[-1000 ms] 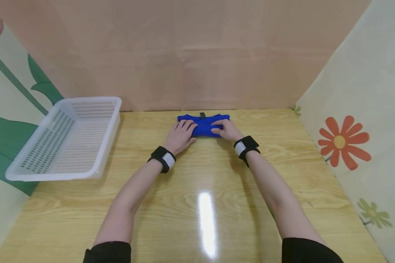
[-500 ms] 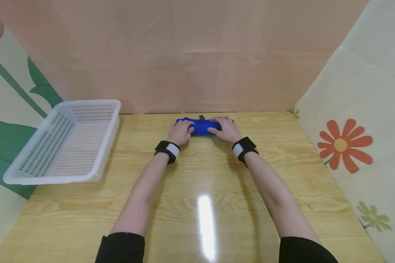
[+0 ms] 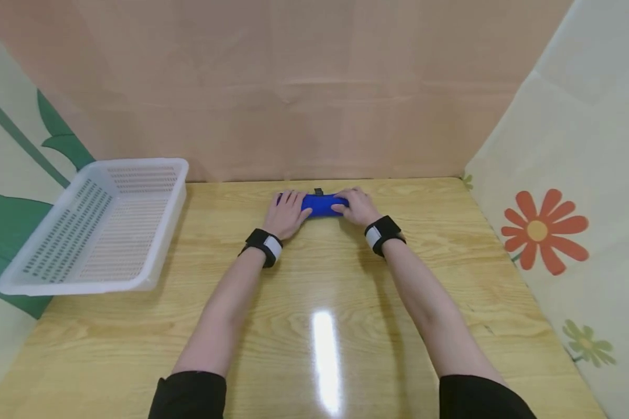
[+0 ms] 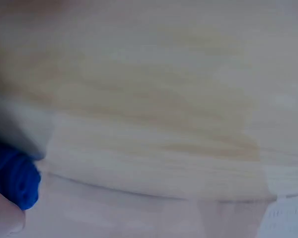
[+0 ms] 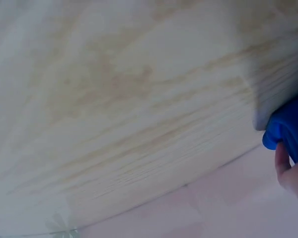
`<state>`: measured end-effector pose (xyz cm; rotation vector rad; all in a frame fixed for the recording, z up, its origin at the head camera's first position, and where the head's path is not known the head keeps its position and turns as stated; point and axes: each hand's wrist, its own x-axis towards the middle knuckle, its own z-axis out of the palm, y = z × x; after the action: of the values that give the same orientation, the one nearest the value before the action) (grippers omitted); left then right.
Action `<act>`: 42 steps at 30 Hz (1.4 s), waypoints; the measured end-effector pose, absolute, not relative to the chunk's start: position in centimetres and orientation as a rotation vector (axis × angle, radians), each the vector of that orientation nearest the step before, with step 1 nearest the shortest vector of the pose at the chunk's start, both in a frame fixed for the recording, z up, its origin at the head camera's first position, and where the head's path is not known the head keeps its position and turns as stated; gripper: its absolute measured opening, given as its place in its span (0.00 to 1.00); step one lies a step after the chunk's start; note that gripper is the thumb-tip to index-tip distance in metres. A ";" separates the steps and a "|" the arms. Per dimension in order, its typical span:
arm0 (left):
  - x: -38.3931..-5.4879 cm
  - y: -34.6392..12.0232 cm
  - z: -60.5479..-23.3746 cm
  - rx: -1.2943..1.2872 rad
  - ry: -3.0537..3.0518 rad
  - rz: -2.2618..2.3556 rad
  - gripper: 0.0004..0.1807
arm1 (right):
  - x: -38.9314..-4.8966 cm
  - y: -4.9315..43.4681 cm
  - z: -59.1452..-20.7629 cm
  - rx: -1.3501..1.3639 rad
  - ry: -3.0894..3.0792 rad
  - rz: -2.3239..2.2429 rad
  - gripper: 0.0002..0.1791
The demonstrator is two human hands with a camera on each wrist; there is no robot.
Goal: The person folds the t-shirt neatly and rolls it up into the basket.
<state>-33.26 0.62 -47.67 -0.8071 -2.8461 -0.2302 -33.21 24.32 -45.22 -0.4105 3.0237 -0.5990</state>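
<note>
A rolled blue cloth [image 3: 322, 205] lies crosswise near the table's far edge, a small black tag [image 3: 318, 191] sticking up behind it. My left hand [image 3: 285, 215] rests on its left end, fingers laid forward over the top and thumb along the near side. At the other end my right hand [image 3: 360, 208] grips the roll between thumb and curved fingers. The left wrist view shows the coiled end of the blue cloth [image 4: 15, 176] beside a finger. In the right wrist view a finger touches the folded end of the cloth [image 5: 290, 124].
A white perforated plastic basket [image 3: 157, 256] stands at the left of the wooden table [image 3: 272, 326]. Behind the table hangs a pinkish-brown backdrop [image 3: 314, 105]. A pale sheet with printed flowers [image 3: 545, 151] bounds the right side.
The cloth has gone from a wider folded strip to a narrower roll. My right fingers have closed round its end; my left fingers curled round it, then stretched over the top again.
</note>
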 end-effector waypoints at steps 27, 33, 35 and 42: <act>-34.1 0.4 -44.4 -0.800 -3.217 -0.453 0.30 | -34.5 22.7 -46.1 -0.037 3.037 -0.517 0.24; -33.9 -0.4 -44.8 -1.051 -3.231 -0.504 0.32 | -34.4 23.0 -46.5 -0.091 3.043 -0.530 0.23; -33.7 -0.5 -44.7 -1.085 -3.246 -0.541 0.34 | -34.3 23.0 -46.5 -0.100 3.033 -0.528 0.23; -32.8 -0.6 -43.4 -1.048 -3.347 -0.647 0.33 | -33.8 22.6 -46.3 -0.162 3.140 -0.398 0.23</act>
<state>-32.84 -0.65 -43.44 -1.0478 -3.3473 -0.6473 -33.80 22.58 -46.34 -0.1617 3.1404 -0.3980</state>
